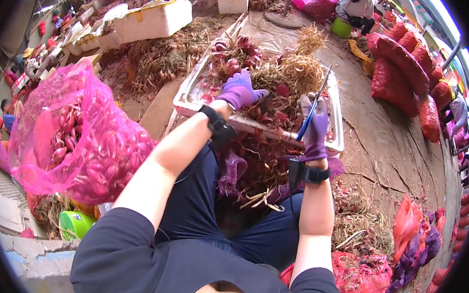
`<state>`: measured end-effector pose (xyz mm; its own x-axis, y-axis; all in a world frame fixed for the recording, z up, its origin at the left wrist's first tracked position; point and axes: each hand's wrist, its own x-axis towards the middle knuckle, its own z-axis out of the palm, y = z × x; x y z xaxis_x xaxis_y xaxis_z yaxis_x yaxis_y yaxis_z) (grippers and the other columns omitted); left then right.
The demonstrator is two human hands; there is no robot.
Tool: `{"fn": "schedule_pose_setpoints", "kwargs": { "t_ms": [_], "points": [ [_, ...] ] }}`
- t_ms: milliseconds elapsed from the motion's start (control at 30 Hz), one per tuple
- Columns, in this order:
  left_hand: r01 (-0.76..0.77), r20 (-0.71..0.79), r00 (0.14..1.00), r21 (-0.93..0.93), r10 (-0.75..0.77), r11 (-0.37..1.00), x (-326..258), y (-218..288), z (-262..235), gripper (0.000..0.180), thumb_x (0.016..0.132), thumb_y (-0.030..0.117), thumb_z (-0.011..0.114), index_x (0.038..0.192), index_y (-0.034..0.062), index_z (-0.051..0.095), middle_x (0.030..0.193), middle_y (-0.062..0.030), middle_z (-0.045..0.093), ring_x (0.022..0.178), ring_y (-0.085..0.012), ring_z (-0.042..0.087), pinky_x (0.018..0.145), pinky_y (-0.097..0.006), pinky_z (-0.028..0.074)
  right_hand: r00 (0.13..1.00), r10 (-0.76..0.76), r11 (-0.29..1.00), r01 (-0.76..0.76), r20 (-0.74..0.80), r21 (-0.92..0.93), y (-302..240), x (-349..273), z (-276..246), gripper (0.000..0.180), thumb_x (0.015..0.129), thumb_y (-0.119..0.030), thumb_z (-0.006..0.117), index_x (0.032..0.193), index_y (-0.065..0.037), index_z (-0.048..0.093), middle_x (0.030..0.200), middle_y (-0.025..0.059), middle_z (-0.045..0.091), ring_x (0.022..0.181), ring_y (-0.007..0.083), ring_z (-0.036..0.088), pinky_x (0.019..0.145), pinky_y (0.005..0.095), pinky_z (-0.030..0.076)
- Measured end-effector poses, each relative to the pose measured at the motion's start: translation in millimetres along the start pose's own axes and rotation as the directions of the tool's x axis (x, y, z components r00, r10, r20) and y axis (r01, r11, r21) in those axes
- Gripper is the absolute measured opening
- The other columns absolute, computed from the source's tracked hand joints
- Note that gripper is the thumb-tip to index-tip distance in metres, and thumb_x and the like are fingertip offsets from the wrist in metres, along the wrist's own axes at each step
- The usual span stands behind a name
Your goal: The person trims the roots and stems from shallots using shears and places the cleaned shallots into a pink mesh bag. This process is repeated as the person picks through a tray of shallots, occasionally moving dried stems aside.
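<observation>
A white foam tray point(186, 90) in front of my knees holds red-purple shallots point(249, 52), loose skins and a heap of dry straw-coloured stalks point(303, 70). My left hand point(238, 90), in a purple glove, reaches over the tray's left part beside the shallots. Its thumb stands away from the fingers, and I see nothing held in it. Over the tray's right side, my right hand point(315, 124), gloved too, is closed on blue-handled scissors point(303, 127). Their slim blades point up and away from me. The right fingertips are partly hidden.
A pink mesh bag of shallots point(102, 165) bulges at my left. Purple netting point(233, 173) and dry scraps lie between my knees. White foam boxes point(153, 22) stand far left. Full red mesh sacks point(394, 84) are stacked far right; another red bag point(355, 277) lies near right.
</observation>
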<state>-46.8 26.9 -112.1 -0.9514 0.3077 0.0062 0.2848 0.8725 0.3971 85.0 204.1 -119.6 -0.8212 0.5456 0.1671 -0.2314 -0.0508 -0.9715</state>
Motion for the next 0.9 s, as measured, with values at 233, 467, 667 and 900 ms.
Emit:
{"fn": "schedule_pose_setpoints", "kwargs": {
  "t_ms": [233,467,667,900],
  "points": [
    [0.154,0.152,0.988,-0.974,-0.021,0.165,50.2,-29.7,26.9,0.032,0.086,0.02,0.068,0.116,0.0107,0.063,0.098,-0.0033,0.069,0.088,-0.0137,0.064,0.079,-0.027,0.052,0.997,-0.08,0.985,0.075,-0.023,-0.154,10.4,9.9,-19.4,0.046,0.082,-0.028,0.073,0.113,0.0,0.054,0.09,0.0061,0.059,0.083,0.0118,0.056,0.079,0.0256,0.045],
    [-0.044,-0.07,0.987,-0.984,0.145,-0.171,42.6,-34.0,23.8,0.036,0.092,0.029,0.057,0.125,0.0137,0.058,0.117,-0.0013,0.062,0.105,-0.0152,0.058,0.089,-0.032,0.049,0.992,-0.054,0.997,0.059,0.112,-0.042,3.4,6.2,8.0,0.043,0.081,-0.017,0.074,0.114,-0.001,0.052,0.096,0.0082,0.062,0.084,0.0098,0.058,0.072,0.023,0.048],
    [-0.231,-0.255,0.935,-0.965,0.245,-0.125,39.4,-30.4,24.2,0.038,0.1,0.023,0.042,0.131,0.0048,0.051,0.125,-0.0049,0.058,0.114,-0.016,0.053,0.102,-0.031,0.04,0.995,-0.042,0.988,0.055,0.094,-0.147,20.2,5.7,15.1,0.041,0.081,-0.016,0.072,0.115,-0.002,0.053,0.103,0.0079,0.062,0.089,0.0104,0.059,0.075,0.0238,0.049],
    [-0.503,-0.507,0.618,-0.842,0.601,-0.193,28.5,-26.9,34.5,0.076,0.079,0.005,0.066,0.144,-0.0016,0.028,0.142,-0.0143,0.041,0.129,-0.0217,0.04,0.109,-0.034,0.031,0.956,0.171,0.951,-0.224,0.24,0.212,-5.2,-5.5,31.5,0.041,0.087,-0.016,0.066,0.121,-0.001,0.05,0.101,0.0075,0.061,0.086,0.0124,0.061,0.073,0.0251,0.051]
  ]
}}
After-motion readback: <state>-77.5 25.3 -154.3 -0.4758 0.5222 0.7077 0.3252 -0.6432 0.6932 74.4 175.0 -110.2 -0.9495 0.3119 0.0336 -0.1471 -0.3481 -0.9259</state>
